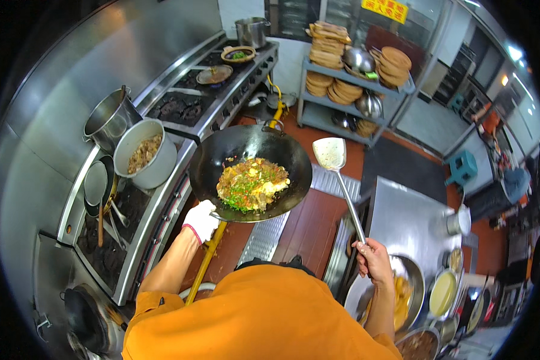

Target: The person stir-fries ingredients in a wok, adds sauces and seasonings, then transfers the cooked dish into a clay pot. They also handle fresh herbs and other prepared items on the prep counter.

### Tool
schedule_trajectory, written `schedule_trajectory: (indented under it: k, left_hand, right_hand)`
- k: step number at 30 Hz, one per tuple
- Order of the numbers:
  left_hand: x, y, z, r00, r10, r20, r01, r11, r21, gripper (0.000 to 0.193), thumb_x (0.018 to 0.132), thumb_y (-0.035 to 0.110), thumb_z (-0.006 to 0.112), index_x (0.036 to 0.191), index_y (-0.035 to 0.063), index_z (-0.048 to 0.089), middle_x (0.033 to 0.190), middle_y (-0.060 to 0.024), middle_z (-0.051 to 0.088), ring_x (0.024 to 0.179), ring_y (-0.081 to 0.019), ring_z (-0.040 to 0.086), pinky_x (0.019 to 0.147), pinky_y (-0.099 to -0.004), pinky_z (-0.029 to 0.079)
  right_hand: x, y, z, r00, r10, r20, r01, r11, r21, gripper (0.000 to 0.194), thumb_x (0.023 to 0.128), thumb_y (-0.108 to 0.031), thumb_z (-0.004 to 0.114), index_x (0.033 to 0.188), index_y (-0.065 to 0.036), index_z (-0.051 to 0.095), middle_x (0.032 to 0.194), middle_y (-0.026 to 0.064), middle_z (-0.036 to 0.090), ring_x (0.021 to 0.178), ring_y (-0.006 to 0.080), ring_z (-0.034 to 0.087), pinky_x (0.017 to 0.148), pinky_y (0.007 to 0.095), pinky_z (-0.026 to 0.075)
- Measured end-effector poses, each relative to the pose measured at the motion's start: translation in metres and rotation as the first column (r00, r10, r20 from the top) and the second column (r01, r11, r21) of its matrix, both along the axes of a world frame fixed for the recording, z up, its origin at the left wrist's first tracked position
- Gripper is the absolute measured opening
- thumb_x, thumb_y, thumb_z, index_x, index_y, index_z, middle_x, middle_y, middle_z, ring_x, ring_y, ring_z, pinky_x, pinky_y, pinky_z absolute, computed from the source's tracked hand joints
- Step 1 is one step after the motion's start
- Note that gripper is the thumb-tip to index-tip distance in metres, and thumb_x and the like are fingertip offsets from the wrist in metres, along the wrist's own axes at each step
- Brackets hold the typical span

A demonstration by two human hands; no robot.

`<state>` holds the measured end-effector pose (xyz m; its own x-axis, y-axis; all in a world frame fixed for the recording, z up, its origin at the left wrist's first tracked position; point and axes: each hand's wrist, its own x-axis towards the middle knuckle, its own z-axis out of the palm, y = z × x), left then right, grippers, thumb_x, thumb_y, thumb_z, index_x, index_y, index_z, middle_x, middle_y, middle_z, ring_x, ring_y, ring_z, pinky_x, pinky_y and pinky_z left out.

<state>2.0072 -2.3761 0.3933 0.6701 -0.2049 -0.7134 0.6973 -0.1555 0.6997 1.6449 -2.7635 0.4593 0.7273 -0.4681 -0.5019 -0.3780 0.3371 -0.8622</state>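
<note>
My left hand (pixel 203 223), in a white knit glove, grips the near handle of a black wok (pixel 207 157) and holds it in the air beside the range. Cooked food (pixel 253 184) lies in the wok: brown pieces, yellow egg-like bits, chopped greens and red specks. My bare right hand (pixel 373 259) is closed around the long handle of a metal wok spatula (pixel 330 153). The spatula's blade points away from me, right of the wok and apart from it, with food residue on its face.
On the range (pixel 180 105) at left stand a grey pot of brown food (pixel 155 166), a steel stockpot (pixel 108 121) and a clay pot (pixel 238 54). A grey cart (pixel 312 101) holds wooden trays. At right are a steel table (pixel 405 211) and a metal basin (pixel 416 288). A person (pixel 490 121) stands far right.
</note>
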Motion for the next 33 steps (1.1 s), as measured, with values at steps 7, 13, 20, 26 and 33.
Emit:
schedule_trajectory:
  k: [7,13,20,26,33]
  left_hand:
    - [0.128,-0.060,0.000,0.974,0.222,0.039,-0.225,0.970,0.098,0.033,0.096,0.039,0.059,0.077,0.0121,0.061,0.057,-0.0097,0.057,0.036,-0.0238,0.043,0.030,-0.0398,0.032]
    - [0.263,-0.082,-0.033,0.901,0.434,-0.007,-0.430,0.890,-0.153,0.024,0.094,0.023,0.062,0.075,0.0149,0.051,0.054,-0.0056,0.046,0.036,-0.0223,0.041,0.030,-0.0393,0.029]
    - [0.383,-0.102,-0.062,0.816,0.577,0.034,-0.571,0.814,-0.104,0.021,0.093,0.021,0.063,0.077,0.0115,0.052,0.056,-0.0083,0.050,0.035,-0.0224,0.044,0.029,-0.0391,0.031]
    - [0.428,-0.118,-0.096,0.678,0.732,0.063,-0.722,0.679,-0.132,0.024,0.094,0.022,0.063,0.075,0.0123,0.052,0.054,-0.0064,0.048,0.036,-0.0219,0.045,0.031,-0.0385,0.032]
    - [0.463,-0.175,-0.118,0.418,0.887,0.198,-0.888,0.444,-0.115,0.010,0.096,0.014,0.060,0.087,0.0124,0.055,0.063,-0.0050,0.053,0.043,-0.0190,0.047,0.038,-0.0365,0.037]
  right_hand:
    - [0.241,-0.117,0.024,0.953,0.303,-0.001,-0.302,0.947,-0.107,0.023,0.106,-0.023,0.068,0.105,0.000,0.069,0.062,-0.0022,0.051,0.040,0.0074,0.043,0.038,0.0267,0.036]
    - [0.440,-0.154,0.021,0.876,0.478,-0.072,-0.482,0.856,-0.186,0.022,0.106,-0.022,0.068,0.101,-0.001,0.069,0.063,-0.0012,0.054,0.042,0.0091,0.047,0.039,0.0278,0.039]
    - [0.616,-0.192,0.030,0.782,0.608,-0.140,-0.624,0.760,-0.182,0.024,0.107,-0.023,0.068,0.094,-0.003,0.064,0.065,-0.0014,0.054,0.042,0.0077,0.048,0.038,0.0252,0.037]
    - [0.780,-0.231,0.019,0.567,0.792,-0.225,-0.820,0.518,-0.242,0.029,0.106,-0.027,0.069,0.090,-0.004,0.061,0.066,-0.0022,0.053,0.043,0.0078,0.048,0.039,0.0271,0.037]
    - [0.974,-0.293,0.012,0.210,0.941,-0.267,-0.957,0.142,-0.253,0.031,0.106,-0.035,0.069,0.101,-0.005,0.068,0.068,-0.0021,0.052,0.047,0.0079,0.047,0.041,0.0278,0.039]
